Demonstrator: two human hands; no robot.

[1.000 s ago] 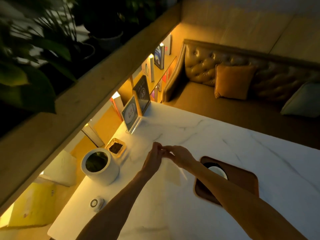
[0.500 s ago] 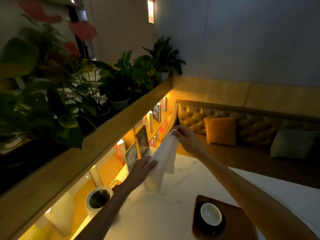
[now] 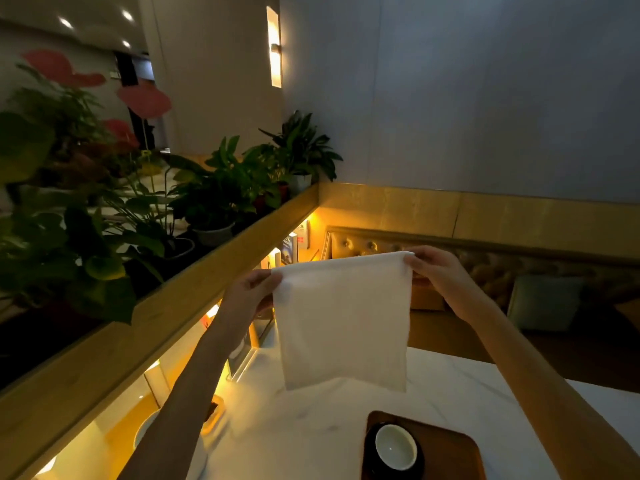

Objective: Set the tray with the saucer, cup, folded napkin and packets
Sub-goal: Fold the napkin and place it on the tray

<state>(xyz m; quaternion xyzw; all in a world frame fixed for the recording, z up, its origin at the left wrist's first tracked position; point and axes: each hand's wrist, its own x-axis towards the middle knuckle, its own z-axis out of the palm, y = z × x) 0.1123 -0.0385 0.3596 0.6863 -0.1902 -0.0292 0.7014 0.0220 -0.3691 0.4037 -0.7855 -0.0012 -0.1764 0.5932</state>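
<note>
L hand (image 3: 247, 294) & R hand (image 3: 438, 271) raised, arms extended, each pinching a top corner of napkin (image 3: 343, 320); cloth hangs flat above surface (image 3: 294, 431).

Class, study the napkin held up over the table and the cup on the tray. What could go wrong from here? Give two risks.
1. The left hand and right hand pinch only the top corners of the napkin; if one pinch slips, it may drop unfolded onto the table.
2. The cup sits on its saucer at the left end of the tray, near the hanging edge; lowering carelessly could brush it.
</note>
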